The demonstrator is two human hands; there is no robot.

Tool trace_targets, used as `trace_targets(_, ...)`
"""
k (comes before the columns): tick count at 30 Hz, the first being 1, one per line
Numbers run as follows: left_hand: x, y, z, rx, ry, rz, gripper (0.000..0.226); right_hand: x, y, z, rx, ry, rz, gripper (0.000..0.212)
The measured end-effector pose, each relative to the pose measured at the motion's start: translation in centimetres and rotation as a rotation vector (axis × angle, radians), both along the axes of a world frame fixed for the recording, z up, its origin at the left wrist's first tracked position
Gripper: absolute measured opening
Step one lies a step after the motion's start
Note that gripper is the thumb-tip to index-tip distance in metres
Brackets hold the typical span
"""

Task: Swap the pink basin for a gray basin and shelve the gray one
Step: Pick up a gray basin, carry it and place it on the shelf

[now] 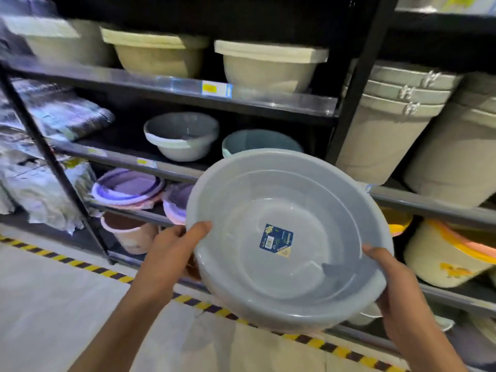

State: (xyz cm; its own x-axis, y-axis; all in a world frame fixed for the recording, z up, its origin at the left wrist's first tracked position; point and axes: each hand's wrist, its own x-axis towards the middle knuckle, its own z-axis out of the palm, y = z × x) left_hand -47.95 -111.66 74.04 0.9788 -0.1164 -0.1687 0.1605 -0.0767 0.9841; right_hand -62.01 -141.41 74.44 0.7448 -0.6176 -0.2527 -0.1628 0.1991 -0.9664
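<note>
Shop aisle: dark metal shelving (pixel 171 87) stocked with plastic basins and buckets, pale floor (pixel 53 291) edged with hazard tape (pixel 80 264). The gray basin (pixel 290 237) is off the shelf, held tilted toward the camera in front of the lower tiers. The left hand (pixel 174 245) grips its near-left rim, thumb over the lip; the right hand (pixel 389 277) clasps the right rim likewise. Judged light, thin-walled and slightly flexible, smooth enough to slip, so the rolled rim on opposite sides is the sound hold. A label (pixel 276 240) sits inside the base. Pink basins (pixel 128 189) lie stacked on a lower shelf; blur makes their count uncertain. A gap beside the bowl (pixel 182 135) on the middle shelf looks usable.
</note>
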Motion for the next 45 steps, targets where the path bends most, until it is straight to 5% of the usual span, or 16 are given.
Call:
trace_targets(7,-2.2,1.0,4.5,-0.113,-0.004,0.063,0.06,-0.3,1.4,4.8,0.016,-0.104,0.01,0.026)
trace_targets(12,-2.9,1.9,5.4,-0.111,-0.011,0.092,0.042,0.3,1.7,6.0,0.023,-0.118,0.011,0.027)
trace_targets(24,-3.8,4.9,5.9,-0.159,-0.038,0.31,0.053,5.8,3.2,6.7,0.01,-0.125,0.199,0.032)
trace_targets(29,-3.5,9.8,5.6,-0.108,-0.05,0.437,0.046,9.5,7.7,5.8,0.008,-0.11,0.336,0.016)
trace_targets(45,2.5,28.2,3.8,-0.047,-0.083,0.592,0.071,21.3,26.2,3.9,0.09,-0.08,0.524,0.029)
